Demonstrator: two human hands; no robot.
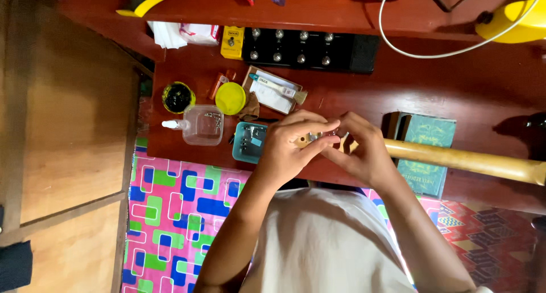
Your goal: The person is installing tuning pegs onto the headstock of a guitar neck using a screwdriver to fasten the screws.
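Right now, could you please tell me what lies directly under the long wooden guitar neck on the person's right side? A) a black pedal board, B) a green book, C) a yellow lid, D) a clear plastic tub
B: the wooden guitar neck runs across the green book, while both hands hold its near end.

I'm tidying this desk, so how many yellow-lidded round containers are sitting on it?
2. One yellow-rimmed jar with dark contents stands at the desk's left end; a yellow lid sits just right of it, above the clear plastic box. Others may be hidden behind the hands.
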